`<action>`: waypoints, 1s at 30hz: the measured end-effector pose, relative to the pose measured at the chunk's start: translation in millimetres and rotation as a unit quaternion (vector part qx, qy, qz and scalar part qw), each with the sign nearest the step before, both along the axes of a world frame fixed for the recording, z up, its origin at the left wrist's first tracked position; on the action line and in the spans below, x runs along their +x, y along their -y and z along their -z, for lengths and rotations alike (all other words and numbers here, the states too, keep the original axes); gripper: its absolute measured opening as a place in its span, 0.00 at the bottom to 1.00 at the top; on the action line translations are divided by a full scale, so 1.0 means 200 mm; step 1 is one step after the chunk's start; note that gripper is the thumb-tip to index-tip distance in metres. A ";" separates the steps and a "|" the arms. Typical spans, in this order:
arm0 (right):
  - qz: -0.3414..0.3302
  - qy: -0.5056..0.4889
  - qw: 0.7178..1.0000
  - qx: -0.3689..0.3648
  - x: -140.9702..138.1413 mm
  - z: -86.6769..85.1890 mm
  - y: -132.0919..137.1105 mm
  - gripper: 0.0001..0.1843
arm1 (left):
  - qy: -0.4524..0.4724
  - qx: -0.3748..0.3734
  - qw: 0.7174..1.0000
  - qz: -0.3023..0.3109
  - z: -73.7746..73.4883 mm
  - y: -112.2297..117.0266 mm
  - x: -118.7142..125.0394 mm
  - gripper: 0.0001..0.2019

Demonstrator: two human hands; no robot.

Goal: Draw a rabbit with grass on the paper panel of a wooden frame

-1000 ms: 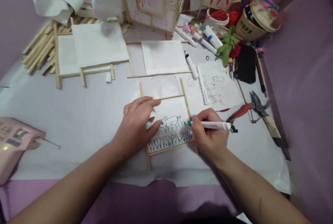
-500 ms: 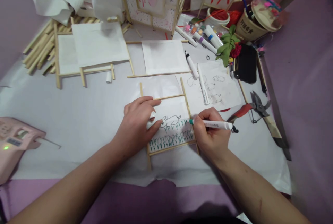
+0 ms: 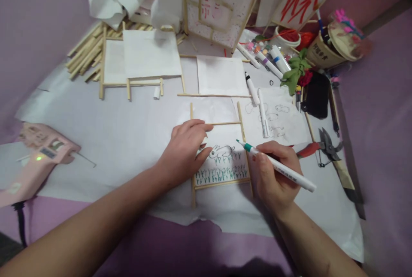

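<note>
My right hand grips a white marker with a green tip. The tip points up and left over the right side of a small stick frame backed with white paper. On that paper is a black outline drawing of a rabbit with green grass strokes below it. My left hand lies across the frame's left side, fingers stretched out and thumb apart, beside the rabbit's head. What is under its palm is hidden.
A sketch sheet lies to the right, with two white markers on or beside it. Pruning shears sit farther right. A pink glue gun is at left. Papered frames and a stick pile stand behind.
My right hand has tilted the marker, and its tip has moved up from the grass strokes. My left hand stays on the frame. The whole view has shifted, so things appear farther right.
</note>
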State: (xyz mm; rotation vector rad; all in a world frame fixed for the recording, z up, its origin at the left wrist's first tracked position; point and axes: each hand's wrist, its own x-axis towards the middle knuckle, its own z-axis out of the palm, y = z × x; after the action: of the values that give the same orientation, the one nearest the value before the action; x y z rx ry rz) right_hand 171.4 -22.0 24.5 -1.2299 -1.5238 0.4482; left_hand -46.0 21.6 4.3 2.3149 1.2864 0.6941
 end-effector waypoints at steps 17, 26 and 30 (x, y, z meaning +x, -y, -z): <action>-0.201 0.109 0.973 -0.035 -0.20 -0.02 0.01 0.05 | 0.102 0.007 0.995 -0.018 0.03 -0.01 -0.03 0.17; -0.213 0.118 0.969 -0.041 -0.21 0.00 0.01 0.05 | 0.096 0.007 0.995 -0.018 0.03 -0.01 -0.02 0.17; -0.218 0.114 0.968 -0.040 -0.21 0.00 0.01 0.05 | 0.094 0.010 0.995 -0.014 0.03 -0.01 -0.02 0.17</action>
State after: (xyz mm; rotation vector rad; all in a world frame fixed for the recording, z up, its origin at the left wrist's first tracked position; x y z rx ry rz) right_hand 130.1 -23.9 24.9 -1.0284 -2.0040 0.6782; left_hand -50.6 24.1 -1.8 2.1919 1.2337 0.9144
